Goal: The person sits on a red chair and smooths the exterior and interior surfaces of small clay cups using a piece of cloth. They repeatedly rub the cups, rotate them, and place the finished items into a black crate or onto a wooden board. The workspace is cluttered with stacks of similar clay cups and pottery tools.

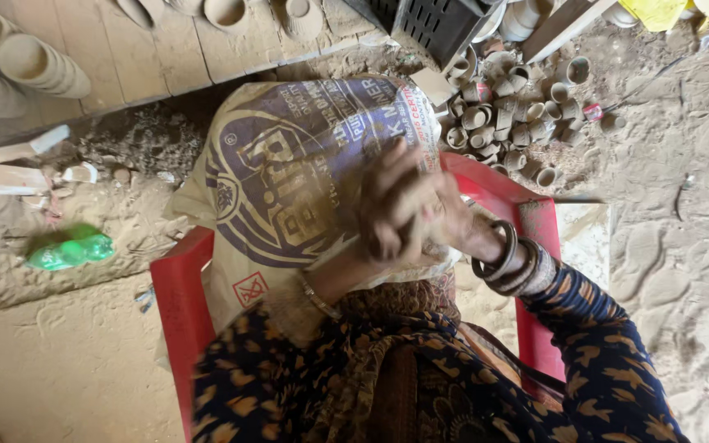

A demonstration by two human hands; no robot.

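Left hand and right hand were clasped together, grasping each other, above the printed sack; clay cups lay beyond them.

Ahead of our clasped hands the printed sack lies flat — open room above it. Beyond, the heap of small clay cups and dark crate block the way; bare sand to the right is free.
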